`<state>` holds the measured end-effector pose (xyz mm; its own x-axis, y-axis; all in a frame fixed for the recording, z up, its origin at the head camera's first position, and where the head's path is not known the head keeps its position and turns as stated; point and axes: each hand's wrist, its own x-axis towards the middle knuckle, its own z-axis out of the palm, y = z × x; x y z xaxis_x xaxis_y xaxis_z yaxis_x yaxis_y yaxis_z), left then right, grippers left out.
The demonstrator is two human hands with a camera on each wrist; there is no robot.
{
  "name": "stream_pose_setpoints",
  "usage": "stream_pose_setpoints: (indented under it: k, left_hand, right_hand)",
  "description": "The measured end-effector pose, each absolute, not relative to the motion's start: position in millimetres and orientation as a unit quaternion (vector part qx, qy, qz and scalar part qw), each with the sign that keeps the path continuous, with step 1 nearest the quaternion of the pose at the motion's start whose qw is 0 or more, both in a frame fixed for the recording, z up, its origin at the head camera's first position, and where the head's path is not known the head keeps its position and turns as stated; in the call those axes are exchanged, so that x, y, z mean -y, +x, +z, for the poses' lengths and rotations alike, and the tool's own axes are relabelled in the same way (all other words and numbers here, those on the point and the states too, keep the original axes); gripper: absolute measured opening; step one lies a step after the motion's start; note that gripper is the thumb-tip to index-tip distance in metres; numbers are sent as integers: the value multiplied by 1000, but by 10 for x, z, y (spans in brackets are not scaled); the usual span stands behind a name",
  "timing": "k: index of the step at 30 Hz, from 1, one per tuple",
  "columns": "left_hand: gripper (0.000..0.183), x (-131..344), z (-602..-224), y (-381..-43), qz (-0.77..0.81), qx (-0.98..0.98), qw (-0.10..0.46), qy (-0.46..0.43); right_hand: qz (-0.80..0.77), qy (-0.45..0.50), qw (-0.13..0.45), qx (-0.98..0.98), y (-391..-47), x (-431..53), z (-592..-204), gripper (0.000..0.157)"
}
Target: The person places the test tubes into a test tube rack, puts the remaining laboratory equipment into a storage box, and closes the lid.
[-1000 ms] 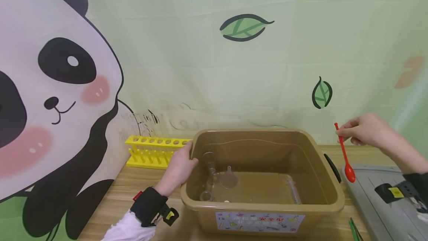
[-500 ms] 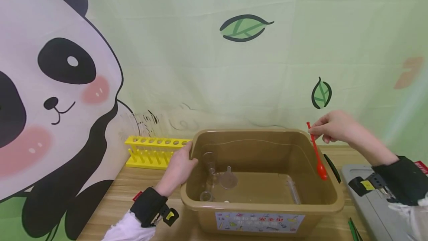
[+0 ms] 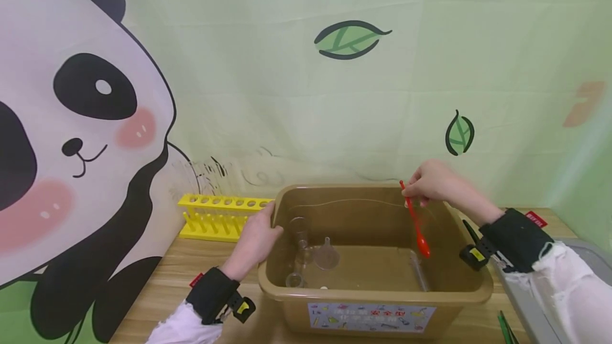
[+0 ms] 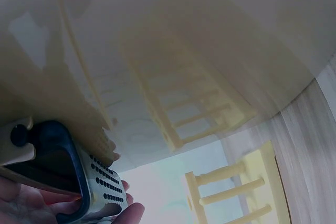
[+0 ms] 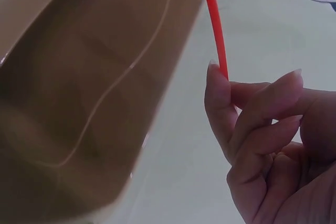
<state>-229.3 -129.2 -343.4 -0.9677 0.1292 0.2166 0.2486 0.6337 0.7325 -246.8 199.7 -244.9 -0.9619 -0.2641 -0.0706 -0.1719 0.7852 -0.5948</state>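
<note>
My left hand (image 3: pixel 258 232) grips the brown plastic bin (image 3: pixel 363 296) at its left rim, thumb over the edge. In the left wrist view its fingers curl by the bin's dark blue handle (image 4: pixel 79 171). With thumb and fingertips my right hand (image 3: pixel 432 182) pinches a red plastic spoon (image 3: pixel 415 216) near the top of its handle, bowl end hanging down over the bin's right half. Inside the bin lie a clear funnel (image 3: pixel 327 257), clear cup-like pieces (image 3: pixel 295 280) along the left wall, and a clear tube (image 3: pixel 419 271) at the right.
Left of the bin stands a yellow test tube rack (image 3: pixel 222 203) on the wooden table (image 3: pixel 158 301). A grey flat tray or lid (image 3: pixel 530 301) lies at the right, under my right forearm. Near it are thin green tweezer-like pieces (image 3: pixel 506 328). A printed cloth hangs close behind.
My right hand has carried the red spoon leftward, from above the grey tray to over the bin. The left hand has stayed on the bin's rim.
</note>
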Motion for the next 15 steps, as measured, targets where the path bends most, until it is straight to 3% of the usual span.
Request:
stream_pose_setpoints:
  k: [15]
  left_hand:
    - [50, 1286, -3424, -2314, -412, 902, 72, -106]
  right_hand:
    - [-273, -90, 108, -952, -2697, -1681, -2801, 17]
